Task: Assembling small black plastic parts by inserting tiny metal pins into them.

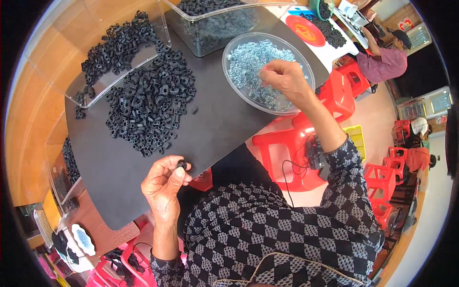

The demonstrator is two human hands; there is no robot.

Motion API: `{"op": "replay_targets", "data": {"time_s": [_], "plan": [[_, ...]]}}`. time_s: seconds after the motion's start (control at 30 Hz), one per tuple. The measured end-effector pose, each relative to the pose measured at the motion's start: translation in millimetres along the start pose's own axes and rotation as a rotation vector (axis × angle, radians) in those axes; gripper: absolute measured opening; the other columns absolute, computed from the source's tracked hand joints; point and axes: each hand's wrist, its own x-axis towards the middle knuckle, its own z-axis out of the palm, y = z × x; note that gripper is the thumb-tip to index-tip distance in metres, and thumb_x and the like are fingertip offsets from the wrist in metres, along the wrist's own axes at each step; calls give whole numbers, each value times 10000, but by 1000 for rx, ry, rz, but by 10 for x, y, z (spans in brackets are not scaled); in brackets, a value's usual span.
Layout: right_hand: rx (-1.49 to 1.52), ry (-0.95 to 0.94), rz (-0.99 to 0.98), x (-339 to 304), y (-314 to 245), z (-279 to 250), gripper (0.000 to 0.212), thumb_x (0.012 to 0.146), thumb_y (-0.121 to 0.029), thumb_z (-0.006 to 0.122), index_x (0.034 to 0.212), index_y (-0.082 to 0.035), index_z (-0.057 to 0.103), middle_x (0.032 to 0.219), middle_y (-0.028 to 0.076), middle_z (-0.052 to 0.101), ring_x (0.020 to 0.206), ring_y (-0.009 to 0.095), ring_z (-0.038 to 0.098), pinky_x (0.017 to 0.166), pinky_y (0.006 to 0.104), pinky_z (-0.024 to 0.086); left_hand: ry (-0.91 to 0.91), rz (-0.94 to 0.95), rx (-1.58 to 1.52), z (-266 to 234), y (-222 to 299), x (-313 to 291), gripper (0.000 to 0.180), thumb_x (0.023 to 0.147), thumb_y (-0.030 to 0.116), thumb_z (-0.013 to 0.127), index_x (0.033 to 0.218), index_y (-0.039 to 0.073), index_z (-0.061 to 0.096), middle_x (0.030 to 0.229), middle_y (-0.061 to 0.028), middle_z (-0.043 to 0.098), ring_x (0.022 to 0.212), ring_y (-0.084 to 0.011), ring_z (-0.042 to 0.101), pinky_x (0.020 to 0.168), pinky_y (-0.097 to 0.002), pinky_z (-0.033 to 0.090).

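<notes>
Head view: left hand point(165, 187) pinches black plastic part point(181, 164), probably for steadiness; right hand point(287, 80) pinched, contents unclear, above clear round plastic tub point(237, 92).

On the counter point(215, 115), a heap of parts point(143, 105) lies left of a tub point(234, 86) with springs point(248, 60) in it. A bin point(192, 19) of more parts stands behind; a second bin point(126, 74) adjoins the heap's left. Stools point(342, 97) stand right.

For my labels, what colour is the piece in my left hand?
The piece is black, as the head view shows.
</notes>
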Motion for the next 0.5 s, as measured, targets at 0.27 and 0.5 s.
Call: {"op": "replay_targets", "data": {"time_s": [0.27,0.5], "plan": [[-240,81,-103,-5,55,87,212,811,-204,605,754,-3,647,644,13,602,562,49,465,513,223,368,-35,-3,19,82,19,8,196,847,43,629,1024,-37,603,873,-104,646,656,-108,585,618,-222,493],[261,-73,171,-39,-287,174,216,814,-219,596,757,-15,642,654,19,620,559,50,482,514,200,380,-28,11,-39,117,12,52,169,869,82,597,984,-35,559,865,-142,652,631,-138,601,548,-223,463]]}}
